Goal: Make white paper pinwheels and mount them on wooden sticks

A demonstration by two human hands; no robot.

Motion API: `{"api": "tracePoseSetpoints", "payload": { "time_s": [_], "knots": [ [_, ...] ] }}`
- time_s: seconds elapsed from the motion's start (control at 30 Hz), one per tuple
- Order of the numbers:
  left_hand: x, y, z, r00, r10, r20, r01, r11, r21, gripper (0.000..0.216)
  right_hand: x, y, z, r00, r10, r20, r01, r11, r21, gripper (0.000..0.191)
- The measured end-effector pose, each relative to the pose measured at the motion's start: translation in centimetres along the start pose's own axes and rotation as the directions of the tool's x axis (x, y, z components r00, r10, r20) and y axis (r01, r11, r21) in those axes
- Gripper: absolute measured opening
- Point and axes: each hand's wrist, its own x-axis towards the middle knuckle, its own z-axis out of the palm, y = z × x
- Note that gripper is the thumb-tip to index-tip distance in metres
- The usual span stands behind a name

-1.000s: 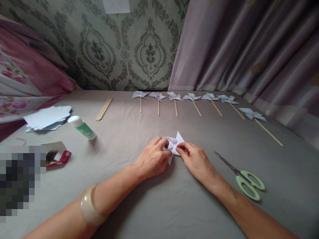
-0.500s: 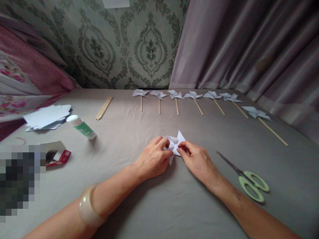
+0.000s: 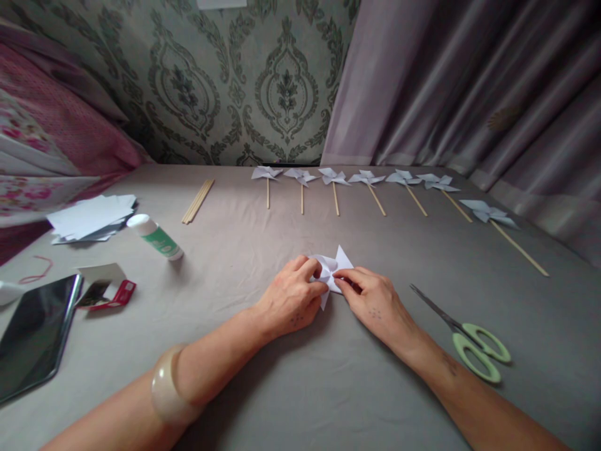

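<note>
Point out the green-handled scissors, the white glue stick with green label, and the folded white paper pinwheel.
Green-handled scissors (image 3: 479, 356): head view, on the handle loops.
White glue stick (image 3: 157, 238): head view, mid-barrel.
Folded white paper pinwheel (image 3: 342, 262): head view, upper tip.

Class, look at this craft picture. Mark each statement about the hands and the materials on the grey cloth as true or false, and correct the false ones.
1. Both hands, left and right, pinch the white folded paper pinwheel. True.
2. The green-handled scissors lie beside the left hand. False: they lie by the right forearm.
3. Seven finished white paper pinwheels on wooden sticks lie in a row at the far side. True.
4. The white and green glue stick stands upright. False: it lies on its side.
5. The bundle of bare wooden sticks is in the right hand. False: it lies untouched.
</note>
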Motion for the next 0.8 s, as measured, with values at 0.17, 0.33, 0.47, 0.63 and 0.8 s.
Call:
{"api": "tracePoseSetpoints", "payload": {
  "time_s": [0.17, 0.33, 0.47, 0.63, 0.8],
  "knots": [
    [-0.04, -0.04, 0.00, 1.000, 0.002, -0.001, -0.002, 1.000, 0.005, 0.022, 0.04, 0.05, -0.08, 1.000, -0.009, 0.012, 0.009, 1.000, -0.011, 0.020],
    [0.00, 0.06, -0.02, 1.000, 0.004, -0.003, -0.004, 1.000, -0.003, 0.023, 0.03, 0.01, -0.15, 0.999, -0.016, 0.033, 0.016, 0.999, -0.028, 0.021],
    [0.01, 0.07, -0.01, 1.000, 0.003, -0.005, -0.003, 1.000, -0.001, 0.023, 0.08, -0.07, -0.20, 0.999, -0.012, 0.038, 0.014, 0.999, -0.042, 0.021],
    [-0.02, 0.04, -0.03, 1.000, 0.004, 0.000, -0.004, 1.000, 0.003, 0.024, 0.15, -0.19, -0.23, 0.999, -0.013, 0.046, 0.016, 0.998, -0.054, 0.021],
    [-0.02, 0.03, -0.02, 1.000, 0.011, -0.009, -0.011, 1.000, 0.008, 0.023, 0.22, -0.36, -0.38, 0.999, -0.008, 0.052, 0.011, 0.998, -0.057, 0.021]
  ]
}}
